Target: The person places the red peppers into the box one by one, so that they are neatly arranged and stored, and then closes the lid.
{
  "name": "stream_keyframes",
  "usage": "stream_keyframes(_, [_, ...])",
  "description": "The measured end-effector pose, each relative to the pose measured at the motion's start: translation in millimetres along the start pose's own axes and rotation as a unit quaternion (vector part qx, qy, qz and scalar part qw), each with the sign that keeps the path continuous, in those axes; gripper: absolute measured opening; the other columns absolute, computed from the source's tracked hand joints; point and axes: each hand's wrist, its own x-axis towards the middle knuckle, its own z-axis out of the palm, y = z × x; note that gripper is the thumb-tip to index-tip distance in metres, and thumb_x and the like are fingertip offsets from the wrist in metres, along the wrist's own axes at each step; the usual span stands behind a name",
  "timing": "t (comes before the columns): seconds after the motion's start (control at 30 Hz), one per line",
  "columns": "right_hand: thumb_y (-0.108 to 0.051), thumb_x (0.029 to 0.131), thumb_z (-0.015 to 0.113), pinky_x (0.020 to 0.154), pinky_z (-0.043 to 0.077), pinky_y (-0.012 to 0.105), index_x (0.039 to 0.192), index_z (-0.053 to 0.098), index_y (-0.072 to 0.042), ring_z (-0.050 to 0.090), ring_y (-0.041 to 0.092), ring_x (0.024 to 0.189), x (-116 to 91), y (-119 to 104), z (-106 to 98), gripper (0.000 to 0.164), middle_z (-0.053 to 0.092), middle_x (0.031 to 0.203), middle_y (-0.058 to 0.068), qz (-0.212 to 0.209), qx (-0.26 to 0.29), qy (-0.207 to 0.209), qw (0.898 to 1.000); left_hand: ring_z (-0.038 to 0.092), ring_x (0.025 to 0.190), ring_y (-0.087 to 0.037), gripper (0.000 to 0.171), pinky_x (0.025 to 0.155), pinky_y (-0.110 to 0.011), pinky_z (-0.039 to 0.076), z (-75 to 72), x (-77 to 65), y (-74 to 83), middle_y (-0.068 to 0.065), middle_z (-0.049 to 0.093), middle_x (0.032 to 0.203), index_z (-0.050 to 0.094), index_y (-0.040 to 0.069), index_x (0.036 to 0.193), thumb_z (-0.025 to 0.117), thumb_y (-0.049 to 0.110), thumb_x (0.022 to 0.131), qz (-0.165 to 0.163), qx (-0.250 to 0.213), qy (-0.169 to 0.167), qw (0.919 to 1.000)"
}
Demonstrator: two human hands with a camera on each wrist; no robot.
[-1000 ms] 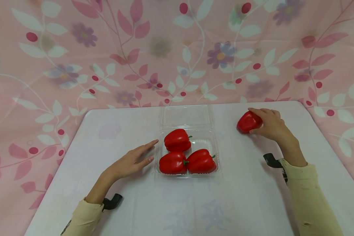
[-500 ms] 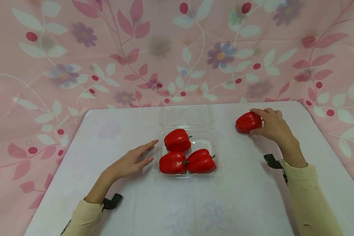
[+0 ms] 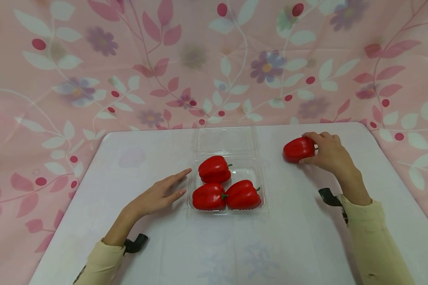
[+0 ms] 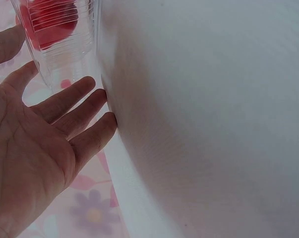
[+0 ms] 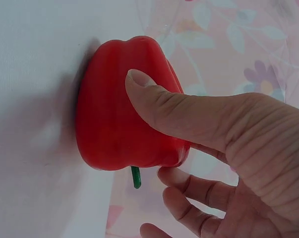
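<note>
At the table's back right, my right hand (image 3: 329, 154) grips a red bell pepper (image 3: 299, 150) lying on its side. In the right wrist view, the thumb (image 5: 149, 94) lies along the pepper and its green stem (image 5: 136, 177) points away from the table's surface edge-on; the index fingertip is hidden behind it. Three more red peppers (image 3: 214, 169) lie inside a clear plastic clamshell box (image 3: 247, 174) at the middle. My left hand (image 3: 158, 194) is beside the box's left wall, fingers extended, holding nothing. Whether its fingertips touch the wall cannot be told.
The box's transparent lid (image 3: 225, 140) lies folded back toward the rear edge. A white cloth covers the table (image 3: 289, 245). Behind it hangs a pink floral curtain (image 3: 199, 51). The box's back right part shows bare plastic.
The pepper under my right hand has turned, so its stem now shows beside the fingers, and it has shifted slightly left and nearer. My left hand and the box stay still.
</note>
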Motion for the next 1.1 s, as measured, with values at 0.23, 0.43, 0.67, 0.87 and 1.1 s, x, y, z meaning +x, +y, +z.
stream_keyframes(0.23, [-0.024, 0.075, 0.085, 0.077, 0.05, 0.064, 0.14, 0.046, -0.007, 0.037, 0.048, 0.112, -4, -9, -3, 0.078, 0.046, 0.125, 0.028, -0.008, 0.007, 0.004, 1.0, 0.035, 0.141, -0.02, 0.066, 0.107, -0.055, 0.037, -0.6, -0.1, 1.1, 0.007, 0.035, 0.155, 0.03, 0.031, 0.156, 0.057, 0.044, 0.098, -0.001, 0.0, -0.002, 1.0])
stream_keyframes(0.43, [-0.027, 0.076, 0.085, 0.077, 0.05, 0.063, 0.138, 0.048, -0.008, 0.039, 0.046, 0.111, -7, -17, -7, 0.075, 0.049, 0.122, 0.026, -0.018, 0.019, 0.006, 1.0, 0.034, 0.142, -0.02, 0.066, 0.107, -0.055, 0.036, -1.2, -0.1, 1.5, 0.007, 0.034, 0.156, 0.03, 0.031, 0.156, 0.058, 0.041, 0.098, 0.002, -0.002, -0.002, 1.0])
stream_keyframes(0.67, [-0.034, 0.075, 0.086, 0.077, 0.052, 0.061, 0.138, 0.05, -0.008, 0.044, 0.043, 0.111, -12, -28, -12, 0.077, 0.053, 0.12, 0.023, -0.029, 0.042, 0.006, 0.999, 0.034, 0.142, -0.019, 0.065, 0.108, -0.055, 0.036, -1.4, 0.2, 1.3, 0.008, 0.034, 0.156, 0.029, 0.032, 0.156, 0.058, 0.039, 0.098, 0.002, -0.004, -0.002, 1.0])
stream_keyframes(0.87, [-0.045, 0.073, 0.085, 0.076, 0.052, 0.057, 0.136, 0.052, -0.008, 0.049, 0.039, 0.107, -17, -43, -18, 0.08, 0.056, 0.116, 0.019, -0.038, 0.05, 0.011, 0.998, 0.034, 0.142, -0.02, 0.065, 0.108, -0.055, 0.035, -2.1, -0.1, 2.3, 0.007, 0.034, 0.156, 0.029, 0.031, 0.156, 0.059, 0.038, 0.098, 0.002, -0.005, -0.002, 1.0])
stream_keyframes(1.1, [-0.049, 0.073, 0.085, 0.076, 0.051, 0.054, 0.135, 0.054, -0.009, 0.049, 0.035, 0.104, -20, -60, -19, 0.08, 0.057, 0.112, 0.016, -0.054, 0.054, 0.014, 0.997, 0.033, 0.142, -0.019, 0.065, 0.109, -0.055, 0.034, -1.9, -0.1, 2.0, 0.008, 0.033, 0.156, 0.028, 0.034, 0.156, 0.059, 0.037, 0.098, 0.001, -0.004, -0.004, 1.0])
